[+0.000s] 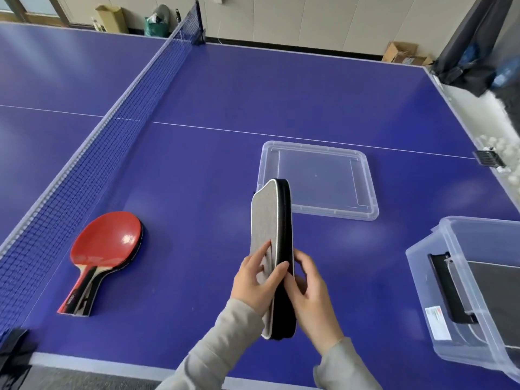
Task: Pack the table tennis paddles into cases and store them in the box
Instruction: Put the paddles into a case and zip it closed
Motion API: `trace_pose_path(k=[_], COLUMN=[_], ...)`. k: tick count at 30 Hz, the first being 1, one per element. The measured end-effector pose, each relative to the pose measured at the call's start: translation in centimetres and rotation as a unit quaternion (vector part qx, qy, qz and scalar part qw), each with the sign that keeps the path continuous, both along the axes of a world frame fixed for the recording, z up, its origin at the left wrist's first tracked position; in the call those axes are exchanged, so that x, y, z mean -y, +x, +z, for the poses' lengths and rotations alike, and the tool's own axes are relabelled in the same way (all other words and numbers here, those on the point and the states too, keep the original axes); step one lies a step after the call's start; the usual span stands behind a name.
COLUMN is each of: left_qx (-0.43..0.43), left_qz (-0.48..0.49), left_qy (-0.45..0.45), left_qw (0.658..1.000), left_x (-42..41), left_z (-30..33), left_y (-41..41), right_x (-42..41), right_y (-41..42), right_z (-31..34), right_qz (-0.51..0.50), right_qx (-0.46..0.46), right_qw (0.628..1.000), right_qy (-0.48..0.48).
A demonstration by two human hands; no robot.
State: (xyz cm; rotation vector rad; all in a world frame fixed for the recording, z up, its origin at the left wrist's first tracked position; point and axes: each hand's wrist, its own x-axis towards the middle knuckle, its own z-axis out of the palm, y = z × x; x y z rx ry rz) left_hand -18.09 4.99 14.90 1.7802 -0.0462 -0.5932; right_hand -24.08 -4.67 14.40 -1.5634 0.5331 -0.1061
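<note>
Above the counter's near edge, I am holding the case [271,249] on edge, long axis pointing away, left hand [257,280] and right hand [308,288] gripping its sides. Box [439,291] is sitting rightward, nearer my right hand.

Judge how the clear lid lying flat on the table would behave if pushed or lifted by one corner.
The clear lid looks like thin plastic, so it is probably light and may flex when lifted by a corner. Lying flat on the smooth table, it would likely slide rather than tip.
</note>
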Motion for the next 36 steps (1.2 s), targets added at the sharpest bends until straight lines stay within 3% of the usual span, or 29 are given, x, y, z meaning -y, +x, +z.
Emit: trace_pose_path(k=[4,7,12,18,26,36], left_qx=[0.054,0.078,0.042,-0.006,-0.014,0.07], left_qz=[0.06,0.13,0.173,0.187,0.18,0.109], left_qy=[0.033,0.109,0.198,0.209,0.223,0.278], left_qw=[0.996,0.982,0.964,0.96,0.958,0.952], left_x=[-3.1,-7.2,-13.7,-17.4,-16.6,-17.0], left_z=[-0.3,-1.6,-4.8,-10.9,-14.9,-16.9], left_y=[1.0,2.9,5.9,8.4,10.1,10.9], right_x=[0.9,3.0,6.9,7.8,6.4,5.0], right_y=[-0.2,-0.4,-0.9,-0.8,0.5,0.8], right_z=[-0.7,-1.5,-4.8,-9.7,-14.4,-15.2], right_qz=[-0.007,-0.043,-0.062,-0.096,-0.103,-0.107], right_qx=[-0.002,-0.012,-0.076,-0.149,-0.259,-0.279], right_qw=[1.0,0.999,0.994,0.984,0.948,0.917], right_qy=[-0.021,0.011,0.047,0.02,-0.152,-0.263])
